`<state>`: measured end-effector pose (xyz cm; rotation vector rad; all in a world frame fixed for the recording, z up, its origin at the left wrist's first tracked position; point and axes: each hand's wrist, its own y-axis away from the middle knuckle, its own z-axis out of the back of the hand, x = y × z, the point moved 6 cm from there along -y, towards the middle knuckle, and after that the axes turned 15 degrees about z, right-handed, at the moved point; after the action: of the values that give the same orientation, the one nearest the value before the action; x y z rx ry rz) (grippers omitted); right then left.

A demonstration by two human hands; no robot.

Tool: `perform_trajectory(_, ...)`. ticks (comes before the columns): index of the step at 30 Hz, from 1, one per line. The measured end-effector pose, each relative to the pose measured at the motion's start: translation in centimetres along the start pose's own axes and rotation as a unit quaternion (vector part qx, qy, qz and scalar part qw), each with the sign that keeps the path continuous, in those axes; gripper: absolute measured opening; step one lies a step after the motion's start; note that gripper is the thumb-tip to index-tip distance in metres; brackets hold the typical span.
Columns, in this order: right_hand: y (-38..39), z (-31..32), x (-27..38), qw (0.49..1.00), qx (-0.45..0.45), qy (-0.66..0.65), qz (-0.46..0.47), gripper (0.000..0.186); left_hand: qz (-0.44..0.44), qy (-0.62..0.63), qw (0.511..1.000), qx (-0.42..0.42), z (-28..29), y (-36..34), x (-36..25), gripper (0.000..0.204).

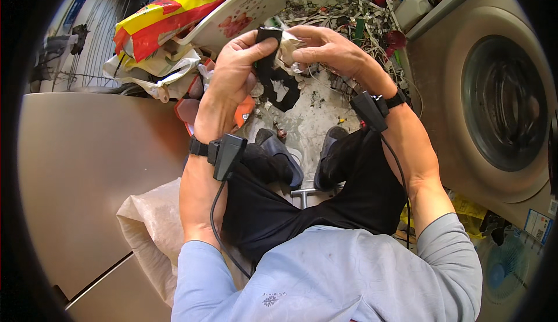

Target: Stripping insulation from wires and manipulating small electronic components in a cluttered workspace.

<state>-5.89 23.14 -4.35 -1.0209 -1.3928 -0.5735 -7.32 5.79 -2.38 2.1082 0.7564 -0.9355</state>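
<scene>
In front of me, above the littered floor, my two hands are close together. My left hand [234, 69] is closed, its thumb pressed on a flat black strip [267, 63]. Black material of an irregular, looped shape [289, 96] shows beneath the strip; whether the two are joined I cannot tell. A crumpled whitish piece [286, 49], like thin film or paper, lies against the strip's right side. Around that piece curl the fingers of my right hand [331, 50], thumb toward its near side. The right fingertips are partly hidden behind it.
Small scrap, strips and wires [325, 17] cover the floor ahead. A white plastic tub [244, 14] and a red-yellow bag [165, 17] stand at far left. A washing machine [442, 72] is at right, a large metallic panel [87, 176] at left, a pale sack [154, 211] beside me.
</scene>
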Motion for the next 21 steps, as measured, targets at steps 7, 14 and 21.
perform_trajectory(7,-1.3,-3.5,-3.1,0.978,0.081,0.171,-0.083,0.029,-0.111,0.135,0.983,0.057,0.4,0.1,-2.8,0.017)
perform_trajectory(14,-2.7,-1.6,-2.0,0.983,-0.099,0.152,0.003,0.024,-0.138,0.115,0.982,-0.052,2.1,1.1,-4.0,0.017)
perform_trajectory(21,-3.9,-2.6,-0.7,0.979,-0.185,-0.004,0.087,0.029,-0.098,-0.008,0.987,-0.124,1.3,1.0,-1.0,0.035)
